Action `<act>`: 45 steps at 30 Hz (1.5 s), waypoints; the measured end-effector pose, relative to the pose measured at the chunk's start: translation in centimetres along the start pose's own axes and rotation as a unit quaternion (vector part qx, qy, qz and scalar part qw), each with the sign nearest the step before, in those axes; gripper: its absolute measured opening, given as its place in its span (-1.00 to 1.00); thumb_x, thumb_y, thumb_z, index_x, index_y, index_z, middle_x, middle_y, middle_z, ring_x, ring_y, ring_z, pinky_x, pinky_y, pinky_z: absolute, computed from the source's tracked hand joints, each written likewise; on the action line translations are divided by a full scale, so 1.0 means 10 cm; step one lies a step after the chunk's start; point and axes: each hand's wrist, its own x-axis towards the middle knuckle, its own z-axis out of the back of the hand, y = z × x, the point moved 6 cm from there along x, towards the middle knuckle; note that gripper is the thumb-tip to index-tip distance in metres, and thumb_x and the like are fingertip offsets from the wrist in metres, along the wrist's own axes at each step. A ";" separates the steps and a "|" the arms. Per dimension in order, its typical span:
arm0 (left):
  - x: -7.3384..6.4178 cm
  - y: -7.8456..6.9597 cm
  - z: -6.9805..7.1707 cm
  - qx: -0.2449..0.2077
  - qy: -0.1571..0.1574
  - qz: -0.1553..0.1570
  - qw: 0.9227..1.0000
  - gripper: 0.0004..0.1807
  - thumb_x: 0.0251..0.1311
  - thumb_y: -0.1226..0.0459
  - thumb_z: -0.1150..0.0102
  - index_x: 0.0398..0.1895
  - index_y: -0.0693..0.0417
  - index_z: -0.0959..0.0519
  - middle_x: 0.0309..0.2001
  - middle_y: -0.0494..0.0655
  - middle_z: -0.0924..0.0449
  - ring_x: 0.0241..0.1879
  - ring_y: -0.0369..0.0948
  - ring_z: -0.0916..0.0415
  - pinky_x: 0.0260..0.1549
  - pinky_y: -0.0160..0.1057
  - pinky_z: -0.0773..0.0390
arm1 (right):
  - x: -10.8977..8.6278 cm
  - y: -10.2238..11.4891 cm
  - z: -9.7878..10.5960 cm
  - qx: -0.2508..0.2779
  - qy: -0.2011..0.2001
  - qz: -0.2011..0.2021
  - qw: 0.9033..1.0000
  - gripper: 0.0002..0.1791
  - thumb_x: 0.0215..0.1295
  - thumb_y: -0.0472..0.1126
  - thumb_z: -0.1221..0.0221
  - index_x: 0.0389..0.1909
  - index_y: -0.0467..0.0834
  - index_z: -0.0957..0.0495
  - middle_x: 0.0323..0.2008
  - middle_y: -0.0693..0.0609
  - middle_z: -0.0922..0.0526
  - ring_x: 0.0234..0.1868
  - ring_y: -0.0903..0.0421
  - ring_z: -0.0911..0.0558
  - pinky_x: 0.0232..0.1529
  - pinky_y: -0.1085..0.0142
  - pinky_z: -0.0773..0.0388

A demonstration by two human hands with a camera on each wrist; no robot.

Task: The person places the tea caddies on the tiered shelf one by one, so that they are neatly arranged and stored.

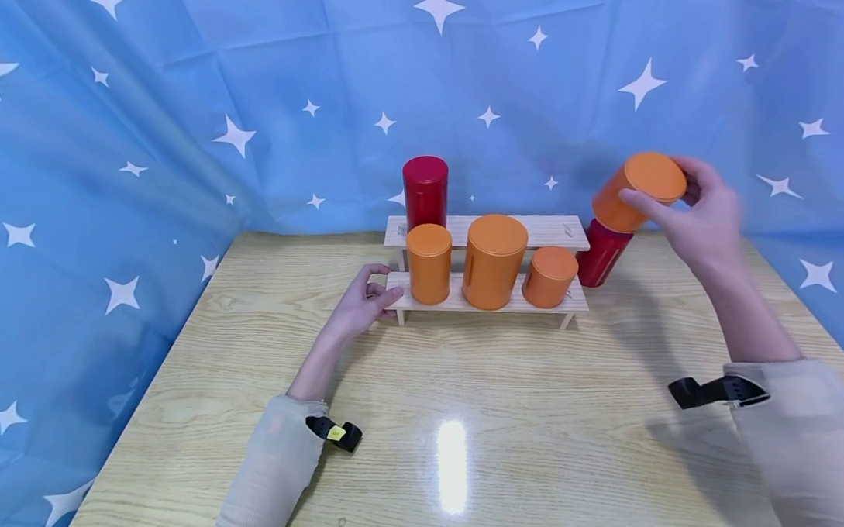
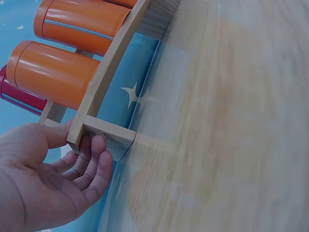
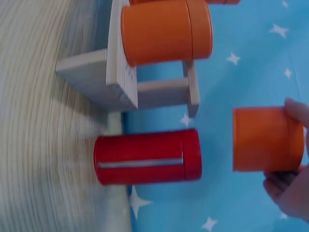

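Note:
My right hand (image 1: 709,223) holds an orange canister (image 1: 623,197) up in the air, thumb on one side and fingers on the other. Below it a red canister (image 3: 145,158) stands on the table by the right end of a two-tier wooden rack (image 1: 577,296). At the rack's left end, my left hand (image 2: 63,183) grips the lower board, thumb over it and fingers curled underneath. On that lower tier stand three orange canisters: a slim one (image 1: 429,268), a large one (image 1: 493,270) and a short one (image 1: 548,279). Another red canister (image 1: 425,194) stands on the upper tier's left.
A blue curtain (image 1: 317,81) with white stars hangs behind the rack and along both sides. The light wood table (image 1: 501,406) stretches in front of the rack, with a bright reflection on it. A black strap (image 1: 718,390) circles the right sleeve.

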 end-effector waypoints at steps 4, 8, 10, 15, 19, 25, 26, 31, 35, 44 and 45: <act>0.00 0.00 0.00 0.000 0.000 0.000 1.000 -0.49 0.40 0.30 -0.23 0.32 0.10 -0.29 -0.32 0.00 -0.46 -0.27 -0.12 -0.51 -0.10 -0.09 -0.71 | -0.01 0.09 -0.15 -0.009 0.021 0.017 1.000 -0.25 0.21 -0.03 -0.43 0.40 -0.11 -0.41 0.06 0.19 -0.50 -0.02 0.27 -0.46 -0.04 0.50 -0.38; 0.00 0.00 0.00 0.001 0.000 0.000 1.000 -0.50 0.41 0.30 -0.23 0.32 0.11 -0.29 -0.31 0.01 -0.47 -0.26 -0.13 -0.52 -0.10 -0.09 -0.71 | -0.04 0.19 -0.30 -0.022 0.043 0.030 0.998 -0.24 0.22 0.02 -0.42 0.40 -0.09 -0.40 0.12 0.07 -0.51 0.00 0.21 -0.46 -0.04 0.45 -0.39; 0.00 0.00 0.00 0.001 0.000 0.000 1.000 -0.50 0.41 0.30 -0.22 0.32 0.11 -0.29 -0.30 0.02 -0.49 -0.25 -0.13 -0.53 -0.09 -0.09 -0.70 | -0.05 0.24 -0.37 -0.029 0.051 0.036 0.998 -0.23 0.22 0.05 -0.41 0.41 -0.09 -0.39 0.15 0.02 -0.51 0.02 0.19 -0.45 -0.02 0.44 -0.40; 0.00 0.00 0.01 0.001 0.000 -0.001 1.000 -0.52 0.42 0.30 -0.21 0.31 0.12 -0.29 -0.29 0.04 -0.50 -0.24 -0.11 -0.54 -0.09 -0.06 -0.70 | -0.04 0.35 -0.54 -0.035 0.067 0.047 0.996 -0.21 0.20 0.07 -0.42 0.40 -0.11 -0.40 0.17 -0.03 -0.52 0.03 0.18 -0.46 0.00 0.41 -0.41; 0.00 0.00 0.01 0.002 0.000 -0.002 1.000 -0.52 0.42 0.29 -0.21 0.31 0.12 -0.29 -0.28 0.04 -0.50 -0.26 -0.09 -0.55 -0.09 -0.05 -0.70 | -0.03 0.43 -0.69 -0.042 0.086 0.050 0.994 -0.17 0.19 0.11 -0.42 0.42 -0.11 -0.38 0.21 -0.08 -0.52 0.09 0.08 -0.48 0.01 0.38 -0.41; 0.00 0.00 0.00 0.004 -0.001 -0.001 1.000 -0.51 0.41 0.29 -0.22 0.32 0.11 -0.29 -0.23 0.08 -0.54 -0.23 -0.10 -0.57 -0.10 -0.08 -0.71 | -0.04 0.56 -0.89 -0.050 0.118 0.045 0.991 -0.10 0.17 0.20 -0.41 0.44 -0.11 -0.34 0.27 -0.08 -0.49 0.19 -0.04 -0.47 0.13 0.19 -0.45; 0.00 0.00 0.00 0.004 -0.001 -0.001 1.000 -0.50 0.41 0.29 -0.22 0.32 0.11 -0.29 -0.23 0.08 -0.53 -0.23 -0.10 -0.57 -0.10 -0.08 -0.71 | -0.04 0.57 -0.92 -0.050 0.123 0.044 0.990 -0.09 0.16 0.21 -0.41 0.44 -0.12 -0.34 0.27 -0.09 -0.49 0.19 -0.05 -0.47 0.13 0.16 -0.45; 0.00 0.00 0.00 0.003 0.000 -0.002 1.000 -0.50 0.40 0.29 -0.24 0.32 0.10 -0.29 -0.27 0.05 -0.50 -0.24 -0.11 -0.55 -0.09 -0.08 -0.71 | -0.04 0.62 -1.05 -0.053 0.142 0.043 0.988 -0.07 0.17 0.24 -0.39 0.45 -0.12 -0.32 0.27 -0.10 -0.48 0.21 -0.06 -0.45 0.16 0.06 -0.45; 0.01 0.01 0.00 0.000 0.000 0.000 1.000 -0.50 0.40 0.30 -0.24 0.31 0.11 -0.30 -0.27 0.06 -0.50 -0.24 -0.11 -0.54 -0.08 -0.07 -0.71 | -0.04 0.64 -1.15 -0.053 0.159 0.042 0.985 -0.05 0.18 0.27 -0.37 0.47 -0.14 -0.30 0.28 -0.11 -0.47 0.22 -0.07 -0.44 0.18 0.00 -0.45; 0.01 0.01 0.00 0.001 -0.001 0.005 1.000 -0.50 0.41 0.30 -0.23 0.32 0.10 -0.29 -0.25 0.07 -0.51 -0.24 -0.11 -0.56 -0.07 -0.07 -0.71 | -0.03 0.69 -1.33 -0.041 0.188 0.045 0.980 -0.06 0.19 0.27 -0.36 0.45 -0.17 -0.31 0.24 -0.12 -0.49 0.19 -0.04 -0.44 0.17 0.02 -0.47; 0.00 0.00 0.00 0.001 -0.001 0.005 1.000 -0.49 0.41 0.30 -0.23 0.33 0.10 -0.29 -0.25 0.07 -0.51 -0.24 -0.11 -0.56 -0.07 -0.07 -0.71 | -0.03 0.70 -1.35 -0.038 0.191 0.045 0.980 -0.07 0.19 0.27 -0.36 0.44 -0.17 -0.32 0.24 -0.11 -0.49 0.19 -0.03 -0.45 0.18 0.02 -0.48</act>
